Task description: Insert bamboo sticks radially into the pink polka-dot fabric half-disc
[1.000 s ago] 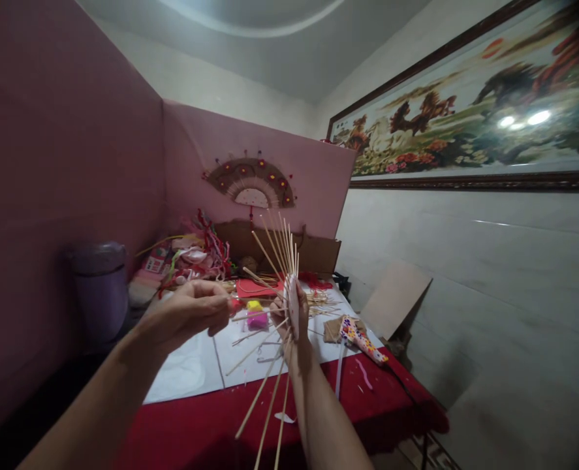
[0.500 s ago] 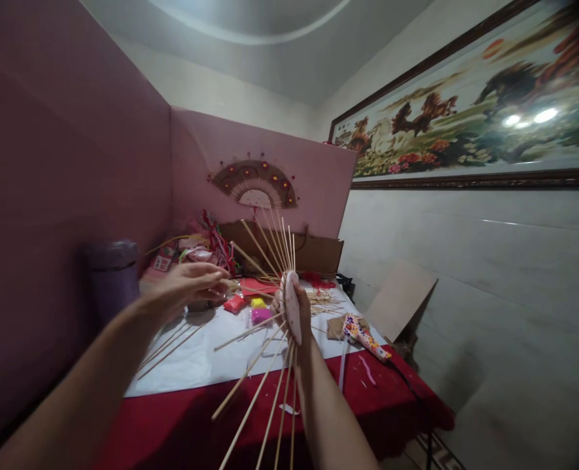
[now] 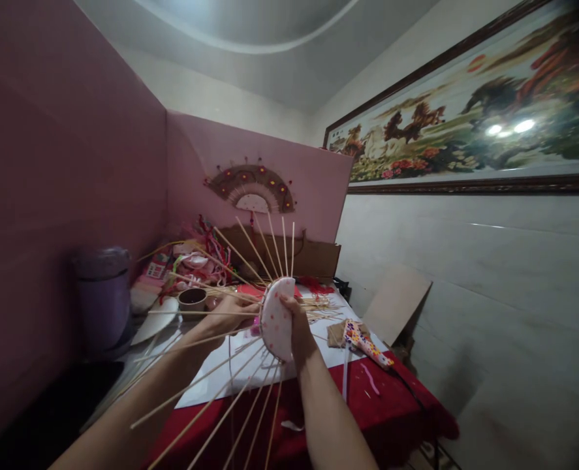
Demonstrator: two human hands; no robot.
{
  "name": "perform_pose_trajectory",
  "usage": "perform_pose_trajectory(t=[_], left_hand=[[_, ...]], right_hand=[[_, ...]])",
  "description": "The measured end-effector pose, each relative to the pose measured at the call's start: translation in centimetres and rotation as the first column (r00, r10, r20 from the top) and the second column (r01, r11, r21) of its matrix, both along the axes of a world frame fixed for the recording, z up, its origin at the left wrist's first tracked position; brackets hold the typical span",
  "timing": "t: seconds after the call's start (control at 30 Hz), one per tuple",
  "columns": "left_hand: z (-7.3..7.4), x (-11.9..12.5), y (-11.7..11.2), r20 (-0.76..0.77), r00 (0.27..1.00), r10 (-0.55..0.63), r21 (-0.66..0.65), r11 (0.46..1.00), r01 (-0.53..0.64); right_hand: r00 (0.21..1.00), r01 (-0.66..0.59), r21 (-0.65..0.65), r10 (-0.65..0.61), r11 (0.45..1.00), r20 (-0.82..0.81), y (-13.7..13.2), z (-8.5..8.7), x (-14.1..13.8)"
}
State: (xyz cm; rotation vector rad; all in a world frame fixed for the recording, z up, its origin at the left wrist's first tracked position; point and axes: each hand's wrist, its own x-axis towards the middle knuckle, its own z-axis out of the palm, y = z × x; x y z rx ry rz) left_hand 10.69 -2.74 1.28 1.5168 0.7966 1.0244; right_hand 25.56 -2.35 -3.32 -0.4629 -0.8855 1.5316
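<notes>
Fan (image 3: 275,326) with sticks (image 3: 196,313): held above the table (image 3: 391,401), clamped by the right hand (image 3: 299,323). The left hand (image 3: 231,320) is crossed by sticks; whether its fingers are closed cannot be told. Bowl (image 3: 192,298): set leftward.

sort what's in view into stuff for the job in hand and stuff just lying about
Seems part of the job:
spotted half-disc, held in the right hand
sticks fanning from it

Probably just lying about:
purple container
leaning board
pink strip
white scrap
</notes>
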Motion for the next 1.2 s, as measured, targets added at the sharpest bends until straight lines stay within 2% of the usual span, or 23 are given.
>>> perform_pose_trajectory(t=[0.1,0.33,0.5,0.67,0.77,0.9,0.97,1.07,1.2], left_hand=[[0.1,-0.4,-0.2,-0.045,0.996,-0.072,0.004,0.997,0.072],[-0.5,-1.2,-0.4,-0.111,0.990,-0.088,0.097,0.990,0.099],[-1.2,-1.7,0.6,-0.181,0.975,-0.132,0.132,0.979,0.157],[-2.5,-1.9,1.8,-0.131,0.985,-0.114,0.124,0.984,0.131],[-3.2,-1.5,1.5,-0.027,0.995,-0.098,0.087,0.991,0.100],[-3.6,-1.1,0.7,0.069,0.995,-0.077,0.067,0.995,0.073],[-3.7,-1.2,0.4,0.111,0.993,-0.025,0.063,0.998,0.018],[-3.9,-1.5,0.0,0.127,0.990,0.062,0.103,0.992,-0.075],[-4.2,-1.6,-0.4,0.135,0.986,0.100,0.094,0.989,-0.113]], right_hand=[[1.000,0.013,0.021,-0.013,1.000,-0.013,0.2,-0.1,0.1],[0.995,0.035,0.015,-0.034,0.999,-0.096,0.5,0.2,0.2],[0.994,0.031,-0.037,-0.034,0.999,-0.102,0.4,0.3,0.3],[0.996,0.016,-0.056,-0.020,0.998,-0.082,0.3,0.0,0.2],[0.995,0.020,-0.055,-0.025,0.998,-0.098,0.2,0.0,0.1],[0.995,-0.039,-0.047,0.034,0.998,-0.099,-0.2,0.3,-0.1],[0.994,-0.067,-0.036,0.064,0.997,-0.086,-0.3,0.4,-0.3],[0.997,-0.022,-0.038,0.019,0.999,-0.077,-0.3,0.3,-0.5],[0.996,-0.004,-0.087,-0.005,0.996,-0.094,-0.1,0.0,-0.8]])
